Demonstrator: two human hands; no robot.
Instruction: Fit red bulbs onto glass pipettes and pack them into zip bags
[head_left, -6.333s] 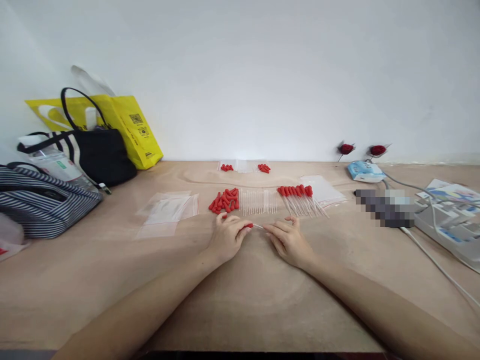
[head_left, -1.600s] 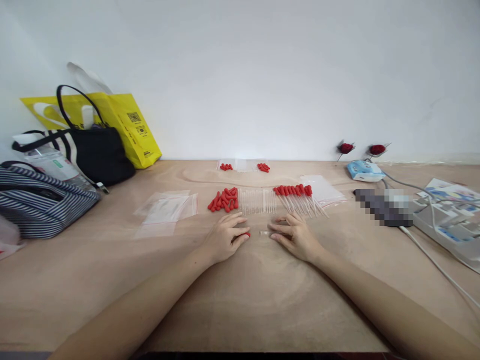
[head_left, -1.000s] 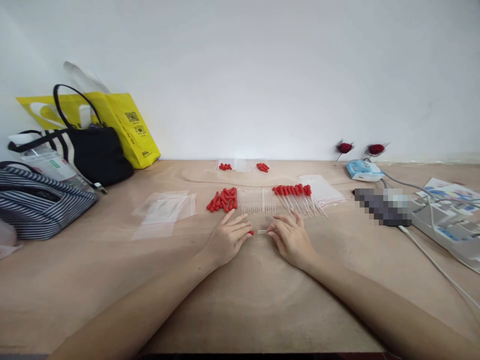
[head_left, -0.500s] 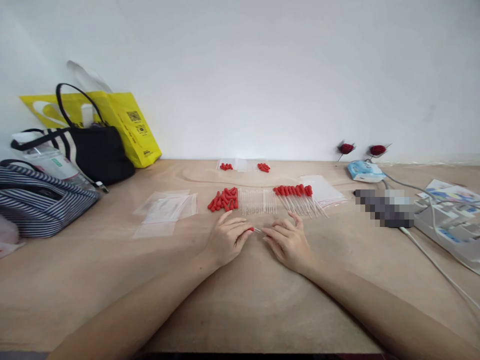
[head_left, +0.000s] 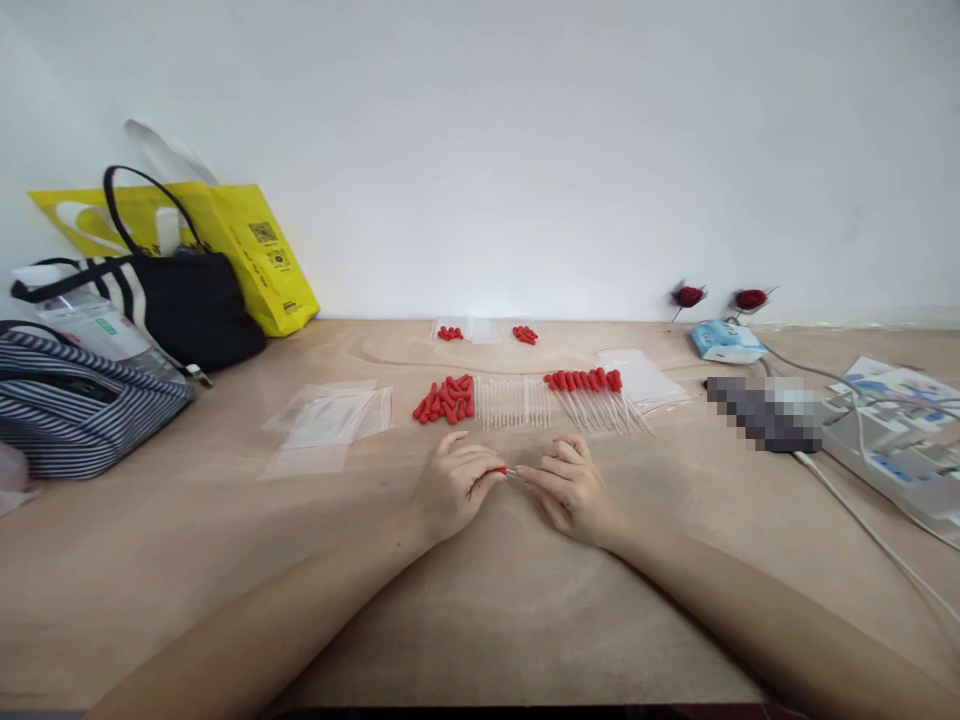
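My left hand (head_left: 452, 487) pinches a small red rubber bulb (head_left: 497, 470) just above the wooden table (head_left: 480, 620). My right hand (head_left: 571, 487) pinches a thin clear glass tube (head_left: 512, 472) whose end meets the bulb between the two hands. Behind the hands lie a heap of loose red bulbs (head_left: 445, 399), a row of bare clear tubes (head_left: 514, 402) and a row of finished droppers with red bulbs (head_left: 596, 396).
Clear zip bags (head_left: 322, 424) lie to the left. A striped bag (head_left: 82, 408), a black bag (head_left: 196, 307) and a yellow bag (head_left: 255, 255) stand at far left. At right are a power strip with cables (head_left: 892, 445) and a blue-white device (head_left: 726, 340).
The hands lay apart on the table with bulb and tube separate; they have since closed together and drawn slightly toward me, bulb and tube now touching.
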